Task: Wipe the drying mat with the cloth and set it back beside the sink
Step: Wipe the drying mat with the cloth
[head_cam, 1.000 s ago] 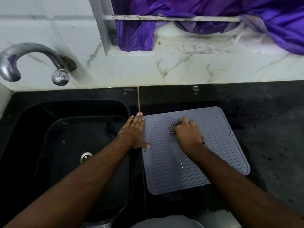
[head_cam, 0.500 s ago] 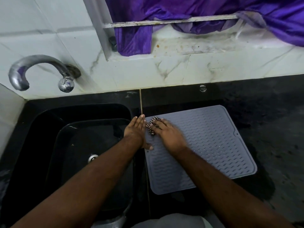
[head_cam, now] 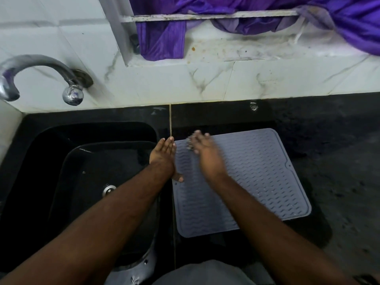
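A: While the mat lies flat, what is the item count?

B: One grey silicone drying mat (head_cam: 257,177), one striped cloth (head_cam: 190,144), one black sink (head_cam: 61,182), one chrome tap (head_cam: 41,66), two hands.

A: Location of the mat?

B: On the black countertop (head_cam: 339,161), just right of the sink, its left edge running along the sink rim. It rests flat, ribbed face up.

A: Orientation and long axis?

B: Roughly rectangular, rounded corners. The long axis runs near to far, turned slightly so the far edge leans toward the right. A small notch sits on the right edge, toward the far end.

A: Left hand (head_cam: 163,156) state?

B: Flat, fingers straight and together, pointing far. It lies along the mat's left edge near the far-left corner, with the thumb tip on the mat surface.

A: Right hand (head_cam: 205,155) state?

B: On the far-left part of the mat, just right of the left hand. Motion blur covers the fingers. The cloth shows as a small dark patterned patch at the fingertips, by the mat's far edge. Whether the fingers curl round the cloth or press it flat cannot be told.

A: Anything else in view?

B: One purple fabric (head_cam: 162,42) hangs over the white marble ledge (head_cam: 246,52) on the far side. One steel drain (head_cam: 109,189) sits in the sink basin.
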